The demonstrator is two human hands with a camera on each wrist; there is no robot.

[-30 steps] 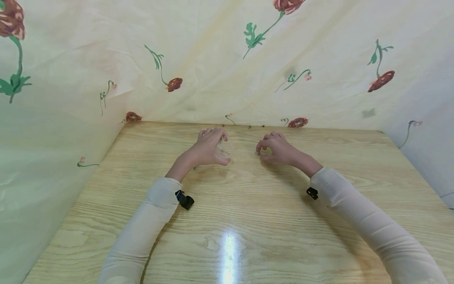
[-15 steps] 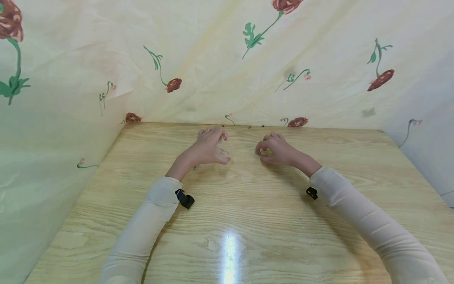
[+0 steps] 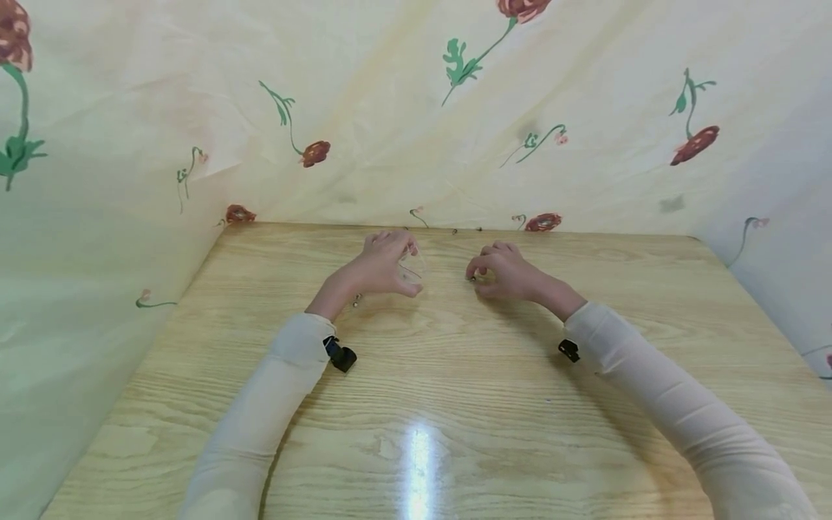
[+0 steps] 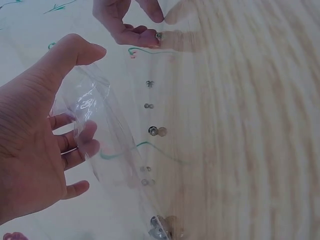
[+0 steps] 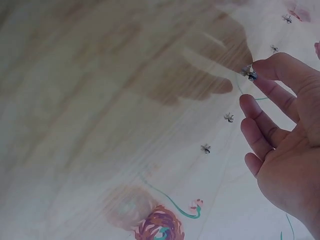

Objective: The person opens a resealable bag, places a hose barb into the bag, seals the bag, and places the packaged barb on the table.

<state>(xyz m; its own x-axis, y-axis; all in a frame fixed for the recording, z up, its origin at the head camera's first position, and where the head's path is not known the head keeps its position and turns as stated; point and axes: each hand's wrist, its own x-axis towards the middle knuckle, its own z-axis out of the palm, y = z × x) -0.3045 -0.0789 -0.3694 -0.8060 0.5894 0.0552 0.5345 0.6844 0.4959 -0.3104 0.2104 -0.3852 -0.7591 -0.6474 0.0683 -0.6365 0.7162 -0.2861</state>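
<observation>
My left hand [image 3: 383, 267] holds a clear plastic bag [image 4: 95, 100] above the table, its thumb spread from its fingers, with the bag's mouth facing right. Several fingers show through the film in the left wrist view. My right hand [image 3: 510, 273] is low at the tabletop, thumb and index finger at a small shiny metal piece [image 5: 249, 73]. The metal piece touches a fingertip in the left wrist view, and the thumb looks slightly apart; whether they pinch it is unclear. Other small metal pieces [image 4: 154, 131] stand in a loose line along the table's back edge.
The glossy wooden table [image 3: 455, 383] carries a bright light reflection near the front. A flower-printed sheet [image 3: 390, 108] hangs behind and at the left side. Two metal pieces [image 3: 357, 300] lie beside my left wrist. Both wrists wear black cameras [image 3: 341, 355].
The left wrist has risen slightly in the head view, so a second metal piece beside it now shows. The head view has shifted a little; the right hand stays at the metal piece.
</observation>
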